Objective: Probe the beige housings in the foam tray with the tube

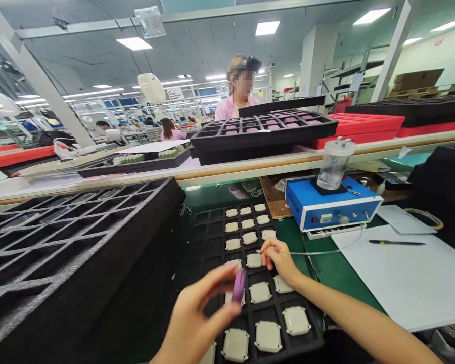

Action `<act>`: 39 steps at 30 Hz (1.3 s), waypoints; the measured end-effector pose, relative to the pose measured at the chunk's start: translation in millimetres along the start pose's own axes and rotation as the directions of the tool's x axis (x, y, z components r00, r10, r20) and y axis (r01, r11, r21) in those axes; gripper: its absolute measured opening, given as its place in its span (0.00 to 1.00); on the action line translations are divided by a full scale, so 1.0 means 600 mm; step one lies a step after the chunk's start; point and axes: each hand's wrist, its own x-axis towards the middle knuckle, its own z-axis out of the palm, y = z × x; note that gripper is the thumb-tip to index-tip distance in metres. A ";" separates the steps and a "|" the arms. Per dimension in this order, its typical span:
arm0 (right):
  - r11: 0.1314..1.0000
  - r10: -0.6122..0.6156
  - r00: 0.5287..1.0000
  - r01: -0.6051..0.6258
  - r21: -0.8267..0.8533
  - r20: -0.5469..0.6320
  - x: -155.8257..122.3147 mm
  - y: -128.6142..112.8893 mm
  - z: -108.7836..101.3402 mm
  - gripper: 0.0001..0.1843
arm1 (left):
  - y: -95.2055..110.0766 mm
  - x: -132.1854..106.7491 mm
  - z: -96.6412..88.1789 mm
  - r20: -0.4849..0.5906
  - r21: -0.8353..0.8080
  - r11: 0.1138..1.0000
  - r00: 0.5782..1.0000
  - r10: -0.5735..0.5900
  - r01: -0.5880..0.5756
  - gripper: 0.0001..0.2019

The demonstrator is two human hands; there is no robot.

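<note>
Over the black foam tray (315,331), the left hand (197,309) pinches a flat purple piece (238,286) that a loose hold could drop; the right hand (280,259) seemingly pinches a thin clear tube (314,253).

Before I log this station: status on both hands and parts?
Left hand pinching purple piece. Right hand holding clear tube over black tray. Left hand partly hides cream parts.

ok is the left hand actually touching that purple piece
Touching: the head view shows the purple piece pinched between the thumb and fingers of the left hand.
</note>
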 end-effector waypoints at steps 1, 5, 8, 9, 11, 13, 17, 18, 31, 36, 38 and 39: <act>1.000 -0.006 1.000 0.006 0.006 -0.010 0.001 0.000 -0.001 0.03 | -0.027 0.030 0.015 -0.005 -0.068 0.996 0.999 -0.051 0.050 0.19; 0.999 -0.032 0.999 0.033 0.024 -0.044 -0.001 -0.004 -0.002 0.03 | -0.139 0.124 0.047 -0.058 -0.411 0.888 0.966 -0.252 0.207 0.20; 0.999 -0.045 0.998 0.045 0.016 -0.039 -0.006 -0.009 -0.003 0.03 | -0.186 0.138 0.041 0.007 -0.486 0.831 0.952 -0.305 0.270 0.23; 0.999 -0.046 0.999 0.046 0.009 -0.023 -0.008 -0.010 -0.004 0.03 | -0.191 0.136 0.037 0.043 -0.497 0.816 0.947 -0.317 0.296 0.23; 0.999 -0.049 0.999 0.049 -0.002 0.004 -0.010 -0.012 -0.006 0.02 | -0.190 0.130 0.031 0.141 -0.527 0.771 0.931 -0.335 0.357 0.22; 0.998 -0.055 0.998 0.055 -0.012 0.034 -0.010 -0.012 -0.008 0.02 | -0.186 0.128 0.030 0.233 -0.533 0.737 0.910 -0.344 0.415 0.20; 0.995 -0.079 0.994 0.083 -0.055 0.071 -0.010 -0.013 -0.009 0.02 | -0.189 0.129 0.032 0.290 -0.487 0.753 0.895 -0.338 0.443 0.21; 0.994 -0.085 0.994 0.089 -0.063 0.074 -0.011 -0.013 -0.008 0.02 | -0.191 0.129 0.033 0.296 -0.477 0.763 0.897 -0.328 0.436 0.21; 0.993 -0.076 0.990 0.086 -0.078 0.118 -0.009 -0.016 -0.003 0.04 | -0.195 0.129 0.038 0.270 -0.372 0.864 0.930 -0.248 0.339 0.19; 0.993 -0.066 0.991 0.076 -0.085 0.117 -0.009 -0.017 -0.003 0.05 | -0.194 0.128 0.038 0.284 -0.378 0.859 0.927 -0.246 0.344 0.19; 0.993 -0.066 0.991 0.076 -0.088 0.116 -0.009 -0.017 -0.003 0.05 | -0.193 0.128 0.038 0.281 -0.374 0.861 0.926 -0.250 0.346 0.19; 0.993 -0.066 0.991 0.077 -0.089 0.117 -0.009 -0.017 -0.003 0.05 | -0.193 0.128 0.038 0.279 -0.372 0.862 0.927 -0.251 0.345 0.19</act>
